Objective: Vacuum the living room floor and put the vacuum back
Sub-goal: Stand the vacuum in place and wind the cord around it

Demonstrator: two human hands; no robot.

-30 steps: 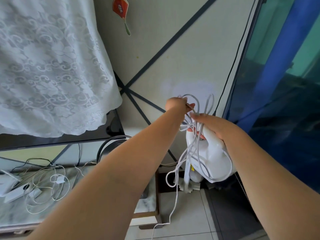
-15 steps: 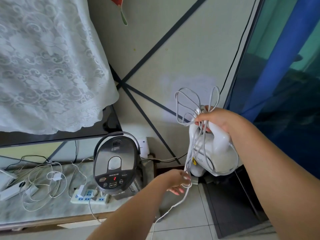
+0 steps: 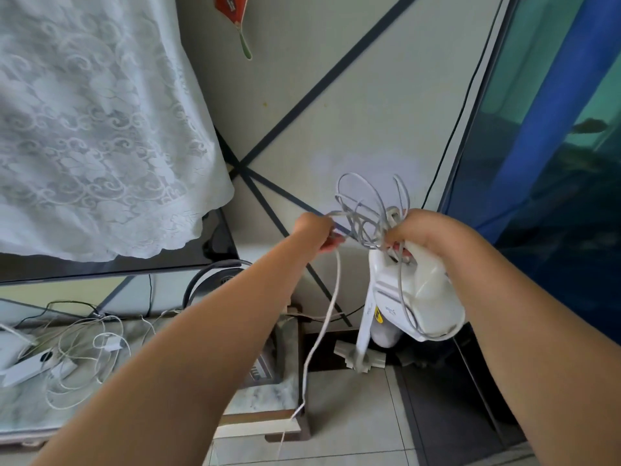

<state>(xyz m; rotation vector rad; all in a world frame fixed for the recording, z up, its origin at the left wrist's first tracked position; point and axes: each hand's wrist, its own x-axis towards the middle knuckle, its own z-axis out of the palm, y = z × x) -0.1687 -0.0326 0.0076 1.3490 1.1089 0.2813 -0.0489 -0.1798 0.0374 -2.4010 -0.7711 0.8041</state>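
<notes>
A white upright vacuum (image 3: 421,304) stands against the wall, its foot on the floor by a dark mat. My right hand (image 3: 425,232) grips the vacuum's handle together with several loops of its pale grey cord (image 3: 364,210) that stick up above the fist. My left hand (image 3: 316,230) pinches a strand of the same cord just left of the loops, at handle height. From the left hand the loose cord hangs down past the low table's corner towards the floor tiles.
A low marble-topped table (image 3: 279,393) on the left carries tangled white cables (image 3: 84,351), a power strip and a black appliance half hidden by my left arm. A lace cloth (image 3: 94,122) drapes over a dark screen. A glass fish tank (image 3: 551,183) fills the right.
My left hand has come up from near the floor to handle height, drawing a length of cord up to the loops. My right hand stays on the handle.
</notes>
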